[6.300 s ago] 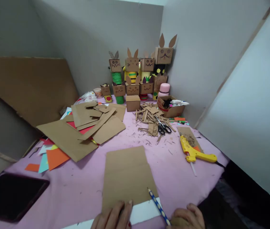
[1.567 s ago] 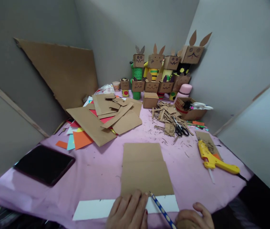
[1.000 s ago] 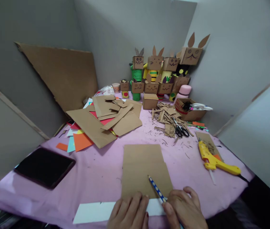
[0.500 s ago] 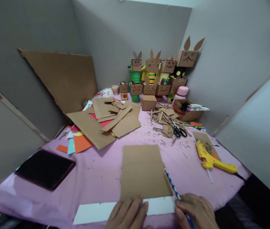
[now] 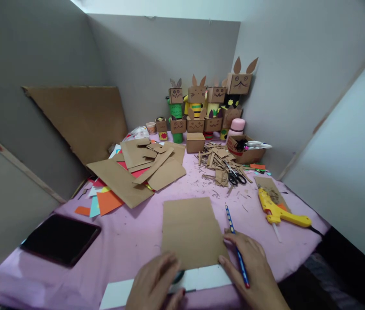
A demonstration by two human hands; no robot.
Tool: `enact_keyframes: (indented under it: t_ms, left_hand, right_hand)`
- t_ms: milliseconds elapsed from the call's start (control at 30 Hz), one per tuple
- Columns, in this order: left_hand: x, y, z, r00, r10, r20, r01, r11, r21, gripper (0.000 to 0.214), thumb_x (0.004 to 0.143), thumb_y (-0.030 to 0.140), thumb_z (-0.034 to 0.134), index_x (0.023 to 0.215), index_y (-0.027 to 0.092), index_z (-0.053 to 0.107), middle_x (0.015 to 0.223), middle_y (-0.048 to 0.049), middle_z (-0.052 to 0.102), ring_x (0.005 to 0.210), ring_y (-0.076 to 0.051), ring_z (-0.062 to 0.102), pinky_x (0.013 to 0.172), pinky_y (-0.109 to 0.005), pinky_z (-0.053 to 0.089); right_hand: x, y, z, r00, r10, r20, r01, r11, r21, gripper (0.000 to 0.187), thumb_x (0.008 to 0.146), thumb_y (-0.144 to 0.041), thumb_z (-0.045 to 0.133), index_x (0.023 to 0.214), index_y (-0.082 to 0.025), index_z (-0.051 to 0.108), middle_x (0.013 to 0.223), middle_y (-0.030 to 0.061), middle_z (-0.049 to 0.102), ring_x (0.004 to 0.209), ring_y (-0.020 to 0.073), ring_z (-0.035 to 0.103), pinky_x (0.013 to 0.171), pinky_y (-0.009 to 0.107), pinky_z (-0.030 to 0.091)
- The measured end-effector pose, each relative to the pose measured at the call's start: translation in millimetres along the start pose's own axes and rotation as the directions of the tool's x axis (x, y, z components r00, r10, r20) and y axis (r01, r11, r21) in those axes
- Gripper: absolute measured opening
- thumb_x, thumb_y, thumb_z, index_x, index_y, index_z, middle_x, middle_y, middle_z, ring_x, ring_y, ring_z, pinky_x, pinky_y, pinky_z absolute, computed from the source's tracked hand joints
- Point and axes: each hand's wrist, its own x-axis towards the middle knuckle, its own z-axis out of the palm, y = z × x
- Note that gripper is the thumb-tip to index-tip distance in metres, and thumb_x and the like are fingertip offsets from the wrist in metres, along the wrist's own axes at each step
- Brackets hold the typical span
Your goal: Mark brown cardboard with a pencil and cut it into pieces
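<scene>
Right hand [image 5: 250,265] shifted up to cardboard [image 5: 190,232], clasping pencil [image 5: 241,260], left hand [image 5: 153,282], grip unclear, pink cloth [image 5: 131,234], grey walls [image 5: 166,51]

Bare lanes on the bench [image 5: 131,245], piles between
Open cloth lies between the tablet [image 5: 61,239] and the cardboard sheet [image 5: 190,230]; a narrower lane runs between that sheet and the glue gun [image 5: 271,211], with the right hand [image 5: 252,260] and pencil [image 5: 238,249] jutting into it. Farther back, a gap separates the cardboard pile [image 5: 169,174] from the scraps [image 5: 213,158] and scissors [image 5: 232,172]; a small box [image 5: 195,144] blocks its far end.
</scene>
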Motion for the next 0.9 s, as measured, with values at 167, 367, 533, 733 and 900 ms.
enact_keyframes:
  t_ms: [167,367,533,733,900]
  left_hand:
    - [32.1,-17.3,2.8,0.971,-0.059,0.232,0.037,0.995,0.095,0.068,0.077,0.041,0.064,0.135,0.013,0.043,0.134,-0.0191,0.055,0.119,-0.031,0.054,0.088,-0.042,0.054]
    - [54.4,-17.7,6.5,0.923,-0.066,0.378,0.079,0.997,-0.02,0.075,0.063,0.029,0.078,0.129,0.012,0.048,0.125,-0.0189,0.06,0.114,-0.032,0.057,0.089,-0.046,0.054]
    - [48.0,-14.3,10.5,0.946,-0.127,0.297,0.17,0.978,-0.122,0.086,0.058,0.013,0.078,0.136,0.018,0.04,0.126,-0.015,0.054,0.118,-0.03,0.051,0.095,-0.045,0.05]
    - [44.9,-13.9,15.1,0.946,-0.16,0.283,0.22,0.956,-0.192,0.086,0.064,0.012,0.074,0.139,0.026,0.036,0.13,-0.0129,0.047,0.122,-0.03,0.044,0.1,-0.048,0.045]
    - [57.5,-12.9,6.0,0.897,-0.257,0.36,0.37,0.882,-0.292,0.074,0.069,0.022,0.071,0.136,0.024,0.043,0.125,-0.0131,0.053,0.118,-0.03,0.048,0.098,-0.049,0.044]
  right_hand:
    - [4.7,-1.5,4.4,0.999,0.001,0.052,-0.002,1.0,0.022,0.035,0.077,-0.029,0.066,0.109,-0.024,0.054,0.103,0.0061,0.071,0.094,0.0245,0.067,0.077,0.038,0.051]
    - [3.6,0.9,2.7,0.996,0.001,0.085,-0.006,0.998,0.06,0.036,0.078,-0.027,0.066,0.111,-0.024,0.051,0.102,0.0049,0.07,0.093,0.0226,0.067,0.078,0.037,0.053]
    - [-0.7,0.8,2.1,0.99,0.107,0.093,-0.124,0.971,0.206,0.03,0.084,-0.026,0.058,0.113,-0.024,0.049,0.105,0.0048,0.069,0.097,0.0201,0.067,0.081,0.031,0.055]
    - [4.2,-4.1,3.7,0.917,0.335,0.218,-0.399,0.729,0.557,0.016,0.088,-0.026,0.051,0.104,-0.024,0.05,0.091,0.0019,0.066,0.081,0.016,0.066,0.071,0.023,0.054]
    - [22.5,-4.3,1.9,0.809,0.496,0.316,-0.52,0.35,0.779,0.02,0.081,-0.033,0.062,0.096,-0.025,0.05,0.083,-0.0018,0.059,0.073,0.0144,0.058,0.066,0.023,0.049]
